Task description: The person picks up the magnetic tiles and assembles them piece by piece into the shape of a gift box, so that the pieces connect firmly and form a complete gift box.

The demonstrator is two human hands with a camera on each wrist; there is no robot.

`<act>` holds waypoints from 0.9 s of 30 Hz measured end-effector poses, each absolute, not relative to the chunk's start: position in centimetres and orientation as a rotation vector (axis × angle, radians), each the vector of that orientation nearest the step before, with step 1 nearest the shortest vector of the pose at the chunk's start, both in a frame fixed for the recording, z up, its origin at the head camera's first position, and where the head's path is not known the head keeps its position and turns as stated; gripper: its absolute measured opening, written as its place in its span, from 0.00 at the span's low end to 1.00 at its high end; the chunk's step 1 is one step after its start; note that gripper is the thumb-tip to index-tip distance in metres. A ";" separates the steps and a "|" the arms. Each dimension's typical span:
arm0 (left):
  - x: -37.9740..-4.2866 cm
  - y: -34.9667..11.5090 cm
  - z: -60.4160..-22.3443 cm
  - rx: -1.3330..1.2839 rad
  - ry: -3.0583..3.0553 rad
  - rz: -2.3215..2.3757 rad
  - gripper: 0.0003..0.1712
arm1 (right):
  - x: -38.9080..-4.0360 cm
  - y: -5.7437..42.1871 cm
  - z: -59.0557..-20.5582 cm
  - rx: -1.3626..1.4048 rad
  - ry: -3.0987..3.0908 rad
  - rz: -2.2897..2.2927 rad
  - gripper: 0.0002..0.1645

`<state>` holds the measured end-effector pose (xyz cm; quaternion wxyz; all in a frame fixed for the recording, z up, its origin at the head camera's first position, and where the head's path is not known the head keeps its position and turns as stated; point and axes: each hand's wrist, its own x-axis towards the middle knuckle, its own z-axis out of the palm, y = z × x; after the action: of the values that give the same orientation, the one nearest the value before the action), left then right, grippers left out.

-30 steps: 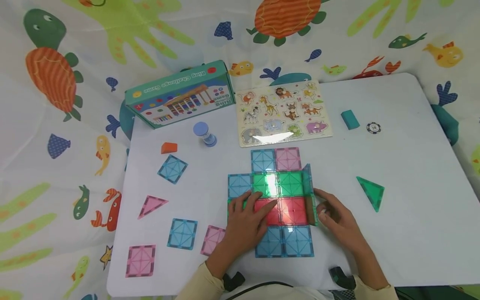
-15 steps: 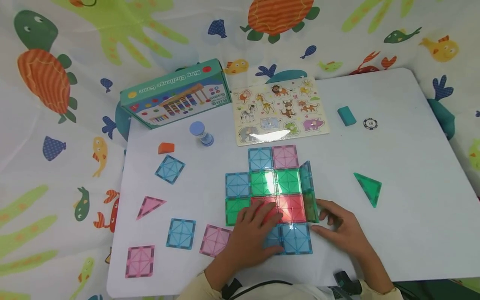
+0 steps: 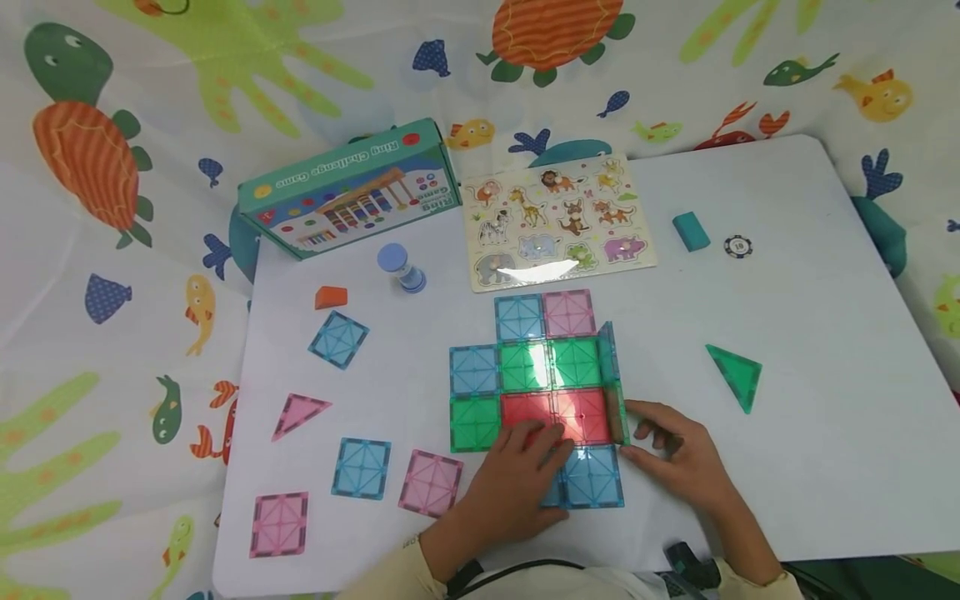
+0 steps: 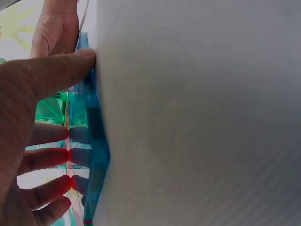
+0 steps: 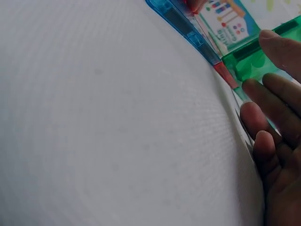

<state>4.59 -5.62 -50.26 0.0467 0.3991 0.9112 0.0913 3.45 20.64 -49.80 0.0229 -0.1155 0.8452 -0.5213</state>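
Flat see-through square magnetic tiles lie joined in a pattern at the table's middle: red tile (image 3: 583, 417), green tile (image 3: 575, 363), blue tile (image 3: 592, 483), others beside them. Along the right side stand a blue tile (image 3: 608, 354) and a green tile (image 3: 617, 417), nearly upright. My left hand (image 3: 513, 483) rests over the lower left of the pattern, fingertips on the other red tile, thumb (image 4: 70, 70) along the front blue edge. At the outer face of the green standing tile (image 5: 256, 61), my right hand (image 3: 682, 458) touches with index finger and thumb; its other fingers bend inward.
Loose tiles lie at left, among them a pink square (image 3: 279, 523) and a blue square (image 3: 361, 468). A green triangle (image 3: 738, 379) lies right. Behind are an animal puzzle board (image 3: 558, 221), a game box (image 3: 352, 196), a sand timer (image 3: 402, 267) and a teal block (image 3: 691, 231).
The green and blue standing tiles leaned outward half a second ago and are now more upright. My left hand has slid toward the front, uncovering the green tile at left.
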 end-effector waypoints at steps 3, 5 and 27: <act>4.7 -5.3 -49.9 1.219 2.788 0.281 0.52 | 3.4 20.5 -49.2 -0.347 2.629 -1.602 0.32; 4.8 -5.1 -49.7 1.224 2.795 0.271 0.52 | 3.4 20.5 -49.1 -0.350 2.638 -1.598 0.31; 2.9 -5.7 -47.7 1.318 2.777 0.313 0.43 | 3.3 20.9 -49.5 -0.434 2.567 -1.704 0.26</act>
<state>2.91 -5.75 -47.73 0.0257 0.4264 0.8985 0.1012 3.32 20.92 -49.54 0.0150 -0.1394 0.8249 -0.5477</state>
